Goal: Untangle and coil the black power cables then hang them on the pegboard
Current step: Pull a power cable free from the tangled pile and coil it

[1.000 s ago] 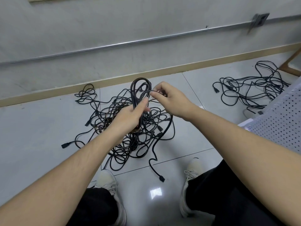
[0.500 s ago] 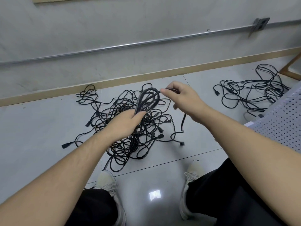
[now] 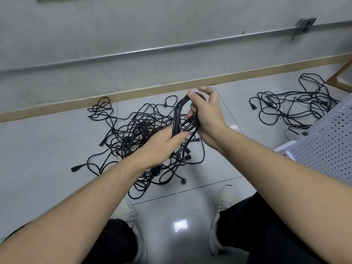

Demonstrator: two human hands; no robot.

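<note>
Nearest me, above the tangled pile [image 3: 144, 141], my left hand [image 3: 162, 147] grips the coil's [image 3: 178, 119] base, while farther off my right hand [image 3: 204, 113], which pinched a stretched strand moments ago, has closed round the loops, completing another wrap; pegboard [image 3: 327, 145] waits right.

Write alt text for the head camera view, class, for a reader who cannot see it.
Two bare hands hold a coiled black cable: the left hand grips its lower part, the right hand wraps its top. Below lies a tangled cable pile on the grey floor; a white pegboard stands at right.
</note>
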